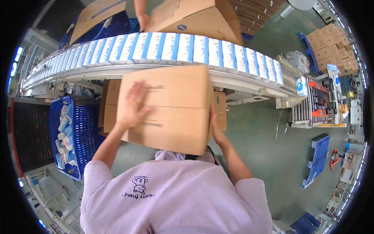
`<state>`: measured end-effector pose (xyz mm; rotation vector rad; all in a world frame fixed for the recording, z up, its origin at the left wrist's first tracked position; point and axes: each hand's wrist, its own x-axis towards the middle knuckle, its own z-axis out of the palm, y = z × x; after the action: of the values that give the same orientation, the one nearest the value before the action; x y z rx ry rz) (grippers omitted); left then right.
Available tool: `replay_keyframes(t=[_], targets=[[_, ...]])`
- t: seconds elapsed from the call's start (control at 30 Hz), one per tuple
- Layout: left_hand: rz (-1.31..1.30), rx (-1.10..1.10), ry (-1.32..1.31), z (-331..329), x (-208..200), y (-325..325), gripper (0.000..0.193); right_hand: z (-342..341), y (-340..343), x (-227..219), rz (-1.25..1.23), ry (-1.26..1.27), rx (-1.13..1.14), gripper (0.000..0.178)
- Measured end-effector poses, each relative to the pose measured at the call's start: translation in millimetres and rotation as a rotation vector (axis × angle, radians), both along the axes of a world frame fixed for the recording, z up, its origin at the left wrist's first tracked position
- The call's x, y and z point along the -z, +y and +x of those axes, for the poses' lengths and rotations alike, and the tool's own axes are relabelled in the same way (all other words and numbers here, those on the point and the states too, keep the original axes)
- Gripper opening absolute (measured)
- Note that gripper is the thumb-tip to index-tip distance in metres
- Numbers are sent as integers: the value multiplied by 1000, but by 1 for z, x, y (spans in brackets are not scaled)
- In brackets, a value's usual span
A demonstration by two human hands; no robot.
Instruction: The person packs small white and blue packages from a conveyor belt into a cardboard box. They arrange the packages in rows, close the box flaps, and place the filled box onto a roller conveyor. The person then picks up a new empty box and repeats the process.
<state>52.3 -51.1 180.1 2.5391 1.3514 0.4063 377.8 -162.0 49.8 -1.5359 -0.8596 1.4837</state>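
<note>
A brown cardboard box [167, 113] is in front of my body, its far edge close against the conveyor [163, 69]. My left hand [135, 104] lies flat on the face of the box toward me, fingers stretched out and slightly blurred. At the box's right side, my right hand [215, 126] presses against the wall, gripping it there; its fingertips are partly hidden. Beyond the box, a long row of white and blue cartons [170, 46] stands side by side along the conveyor.
Across the conveyor a co-worker's hand [143, 21] is next to another cardboard box [198, 19]. A blue basket [89, 128] with small packs stands at left. Rollers [311, 99] are at the conveyor's right end. Stacked boxes [331, 48] and a blue pallet [316, 160] are farther right.
</note>
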Motion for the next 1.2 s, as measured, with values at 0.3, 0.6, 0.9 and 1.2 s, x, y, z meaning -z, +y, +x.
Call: replay_keyframes(t=[0.3,0.6,0.9,1.2], targets=[[-1505,-572,-1485,-228,54,30,103,-91,35,-141,138,361,-342,69],[-640,-274,-813,-38,78,20,74,-254,72,-76,229,-505,-686,51],[-1118,-554,-891,-185,128,60,36,-40,27,-91,-89,-1297,14,68],[375,-281,-411,-56,26,158,32,-91,52,-85,-123,-1367,-107,56]])
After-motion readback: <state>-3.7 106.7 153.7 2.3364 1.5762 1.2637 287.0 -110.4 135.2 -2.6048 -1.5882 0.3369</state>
